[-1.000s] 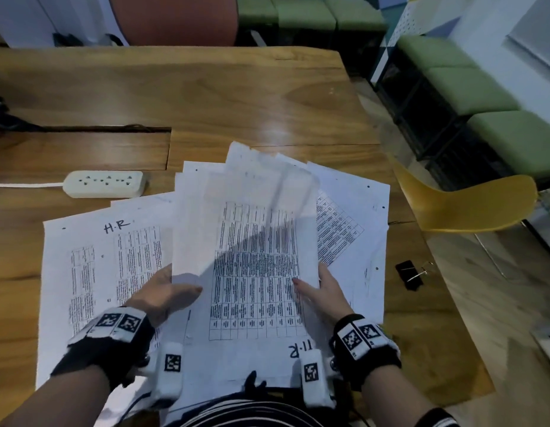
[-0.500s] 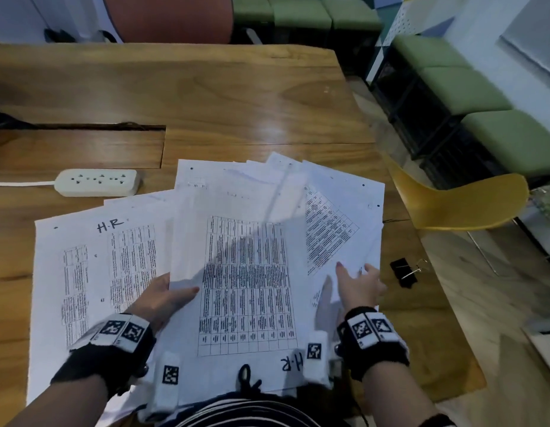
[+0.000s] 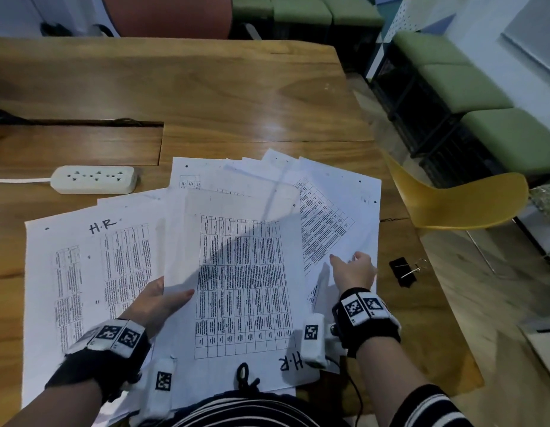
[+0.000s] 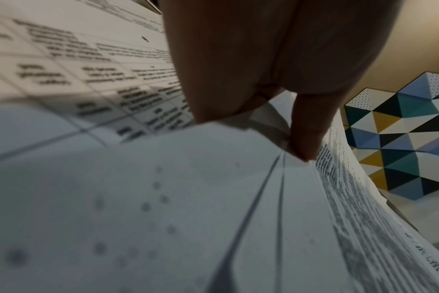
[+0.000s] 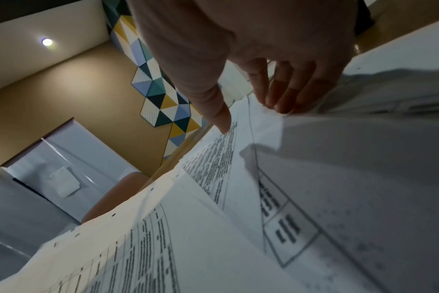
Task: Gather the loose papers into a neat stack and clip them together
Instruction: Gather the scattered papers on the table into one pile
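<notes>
Wooden table (image 3: 206, 87) with fanned loose papers (image 3: 92, 272), white power strip (image 3: 93, 179), black binder clip (image 3: 401, 271).

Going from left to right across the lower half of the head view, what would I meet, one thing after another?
Sheet headed H.R → left hand → gridded sheet that it holds → right hand → black binder clip → yellow chair.

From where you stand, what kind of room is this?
Probably an office meeting room or shared workspace: a big wooden table with a power strip on it, printed sheets of tables marked H.R, and green cushioned benches beside it.
</notes>
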A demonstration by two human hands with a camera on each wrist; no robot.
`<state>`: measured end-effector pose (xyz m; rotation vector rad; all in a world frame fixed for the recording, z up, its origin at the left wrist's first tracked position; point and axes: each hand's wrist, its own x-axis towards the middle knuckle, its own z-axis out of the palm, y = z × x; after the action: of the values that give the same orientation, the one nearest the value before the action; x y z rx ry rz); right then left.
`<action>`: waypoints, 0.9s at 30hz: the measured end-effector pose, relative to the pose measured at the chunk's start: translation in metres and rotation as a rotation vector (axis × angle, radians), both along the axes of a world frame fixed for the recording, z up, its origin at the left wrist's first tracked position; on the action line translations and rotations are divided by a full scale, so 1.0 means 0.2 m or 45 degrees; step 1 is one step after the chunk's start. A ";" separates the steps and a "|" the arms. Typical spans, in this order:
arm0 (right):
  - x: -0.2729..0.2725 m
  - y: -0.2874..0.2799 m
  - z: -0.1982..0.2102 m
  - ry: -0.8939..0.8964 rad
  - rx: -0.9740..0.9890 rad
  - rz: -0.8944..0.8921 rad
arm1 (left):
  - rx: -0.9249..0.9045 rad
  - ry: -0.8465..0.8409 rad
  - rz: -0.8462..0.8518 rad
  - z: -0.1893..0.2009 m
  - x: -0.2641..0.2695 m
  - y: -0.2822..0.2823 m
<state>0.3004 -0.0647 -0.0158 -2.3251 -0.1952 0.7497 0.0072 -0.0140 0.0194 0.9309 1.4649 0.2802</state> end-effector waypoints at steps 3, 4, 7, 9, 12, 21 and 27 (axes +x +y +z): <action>0.00 0.02 0.00 -0.007 -0.011 0.004 | -0.010 0.033 0.022 -0.01 0.01 0.00; 0.00 0.02 0.00 0.012 -0.001 0.005 | -0.004 0.033 0.026 0.00 0.01 0.00; 0.00 0.04 0.01 0.061 -0.046 0.002 | 0.007 0.008 0.034 -0.04 0.00 0.01; -0.01 0.05 0.00 0.113 -0.030 0.002 | 0.014 -0.018 0.041 -0.04 0.00 0.01; 0.01 0.08 -0.03 0.124 0.008 -0.007 | 0.001 -0.011 0.042 -0.06 0.00 0.01; -0.02 0.08 0.01 0.191 0.090 0.323 | -0.003 -0.050 0.067 -0.07 -0.01 0.02; 0.07 -0.05 0.07 0.126 0.429 0.329 | -0.045 -0.159 0.165 -0.13 -0.07 0.06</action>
<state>0.3153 -0.0756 -0.0009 -1.9596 -0.5422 0.8811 -0.0064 -0.0030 -0.0060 0.7772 1.4123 0.3997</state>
